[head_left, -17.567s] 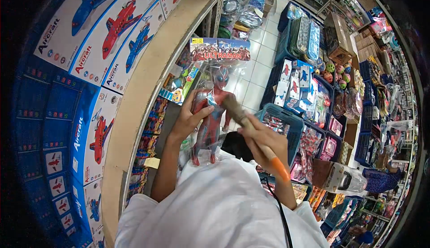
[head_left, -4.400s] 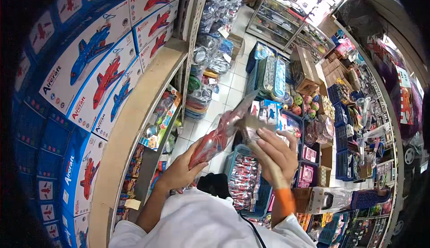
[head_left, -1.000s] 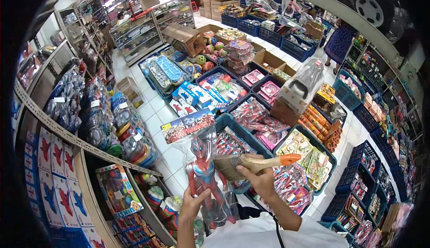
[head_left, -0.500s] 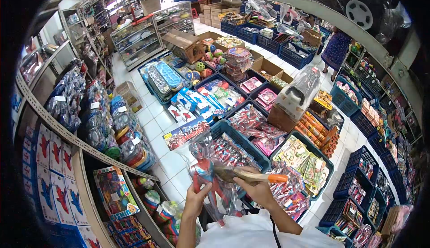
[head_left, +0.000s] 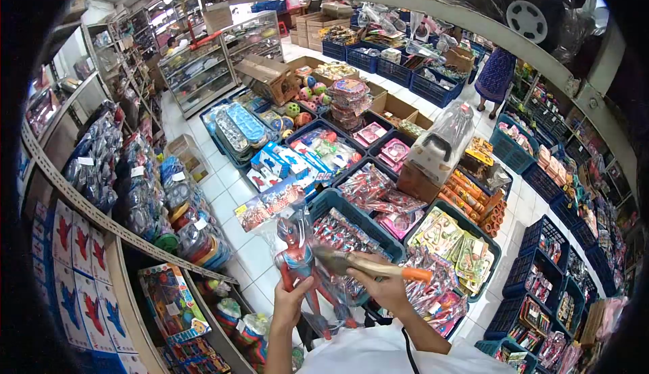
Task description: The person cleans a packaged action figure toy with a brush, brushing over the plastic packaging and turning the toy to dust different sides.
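Note:
My left hand (head_left: 295, 300) is closed around the legs of a red and blue-silver action figure (head_left: 297, 259) in a clear plastic bag. A printed header card (head_left: 270, 204) tops the bag, tilted away from me. In my right hand (head_left: 385, 287) is a brush with a wooden handle (head_left: 378, 267) and an orange end. Its dark bristles (head_left: 331, 260) lie against or just over the bag beside the figure's torso; contact is hard to tell. Below the bag stands a teal crate (head_left: 331, 205) of similar packaged toys.
Crates of packaged toys fill the floor ahead, with pink packs (head_left: 433, 300) near my right arm. A metal shelf edge (head_left: 128, 232) runs along my left, above boxed toys (head_left: 81, 272). A person in a purple patterned garment (head_left: 495, 77) stands at the far right.
The camera view has shifted slightly. The bagged figure and its card have moved a little left in view and tilted. The brush remains beside the figure's torso, and both hands keep their hold.

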### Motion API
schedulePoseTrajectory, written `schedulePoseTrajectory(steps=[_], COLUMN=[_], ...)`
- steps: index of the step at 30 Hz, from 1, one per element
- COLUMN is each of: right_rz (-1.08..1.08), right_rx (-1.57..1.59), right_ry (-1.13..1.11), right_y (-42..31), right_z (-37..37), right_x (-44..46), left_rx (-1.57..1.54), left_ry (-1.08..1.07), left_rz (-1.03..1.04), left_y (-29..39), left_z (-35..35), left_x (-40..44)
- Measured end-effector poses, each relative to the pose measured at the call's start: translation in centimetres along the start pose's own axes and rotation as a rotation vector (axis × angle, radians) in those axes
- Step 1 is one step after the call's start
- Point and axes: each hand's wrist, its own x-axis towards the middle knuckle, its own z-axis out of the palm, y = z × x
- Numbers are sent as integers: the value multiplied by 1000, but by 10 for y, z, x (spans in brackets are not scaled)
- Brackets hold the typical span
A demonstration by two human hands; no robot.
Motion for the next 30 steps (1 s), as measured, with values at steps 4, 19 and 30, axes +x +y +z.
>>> schedulePoseTrajectory(steps=[4, 19, 30], right_rz=[148, 155, 55], right_rx=[-18, -42, 22], right_ry=[-278, 272, 170], right_y=[-19, -14, -20], right_z=[-20, -39, -30], right_x=[3, -9, 2], left_rx=[80, 101, 133], left_ry=[-41, -150, -232], left_rz=[23, 46, -5], left_y=[-14, -12, -4], left_z=[-8, 12, 1], left_x=[7, 2, -8])
